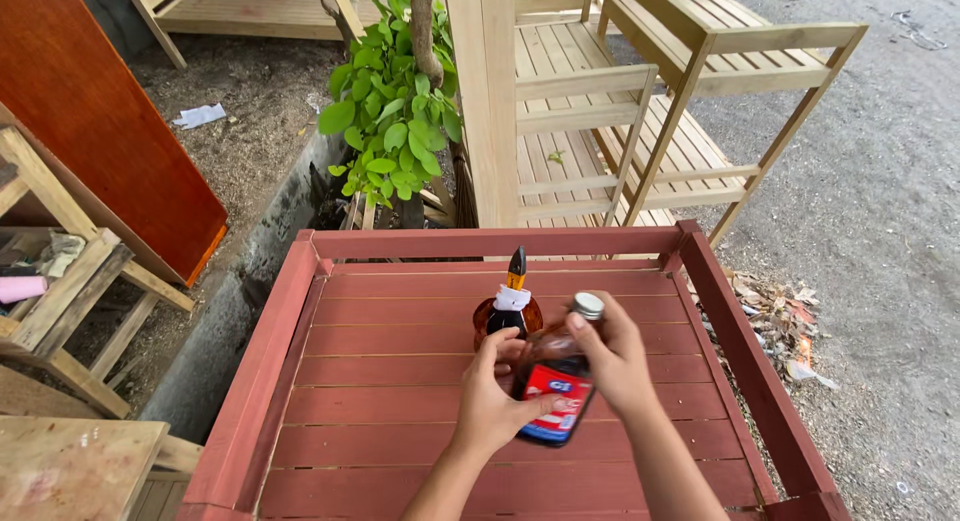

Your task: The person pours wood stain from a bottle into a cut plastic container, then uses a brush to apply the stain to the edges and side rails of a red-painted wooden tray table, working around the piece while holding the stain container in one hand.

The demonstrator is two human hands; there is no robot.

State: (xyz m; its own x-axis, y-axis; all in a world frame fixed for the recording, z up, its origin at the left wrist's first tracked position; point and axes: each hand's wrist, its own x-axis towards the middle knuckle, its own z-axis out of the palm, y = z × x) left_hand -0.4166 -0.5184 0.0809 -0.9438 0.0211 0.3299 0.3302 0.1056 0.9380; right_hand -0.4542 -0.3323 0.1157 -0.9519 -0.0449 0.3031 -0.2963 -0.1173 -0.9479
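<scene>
Two hands (490, 401) (615, 361), one bottle (555, 386), one brush (512, 306)

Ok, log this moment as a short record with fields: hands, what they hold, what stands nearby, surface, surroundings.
left hand: left hand grips the lower body of the bottle
right hand: right hand holds the bottle near its neck, just below the cap
bottle: dark, red and blue label, silver cap on, tilted
nearby: small jar with a brush standing in it, behind the bottle
surface: red slatted table with raised rim
surroundings: bare wooden shelves, leafy plant, gravel ground
</scene>
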